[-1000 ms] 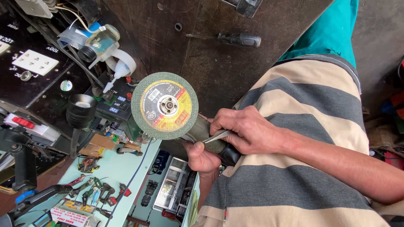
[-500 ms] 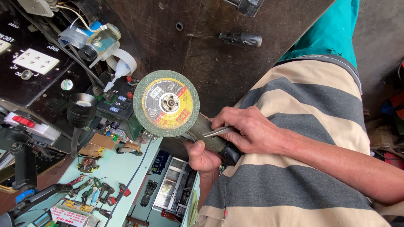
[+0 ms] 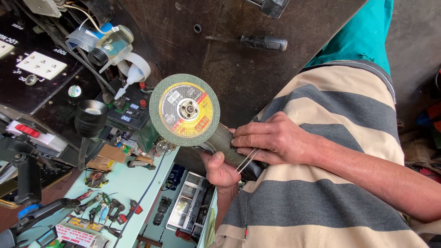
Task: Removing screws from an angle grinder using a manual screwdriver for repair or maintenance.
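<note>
While hands (image 3: 257, 154) grip it, the grinder (image 3: 218, 140) (disc (image 3: 184, 110) up) tilts.

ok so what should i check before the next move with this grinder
1. Left hand wrapped round the grinder body from below: ok
2. Right hand on top of the grinder, thin metal rod under its fingers: ok
3. Green cutting disc whole, no chips showing on its rim: ok
4. Disc not spinning, its label looks sharp: ok
5. Guard around the disc: none visible, not ok
6. Grinder unplugged: cord not in view, cannot tell
</note>
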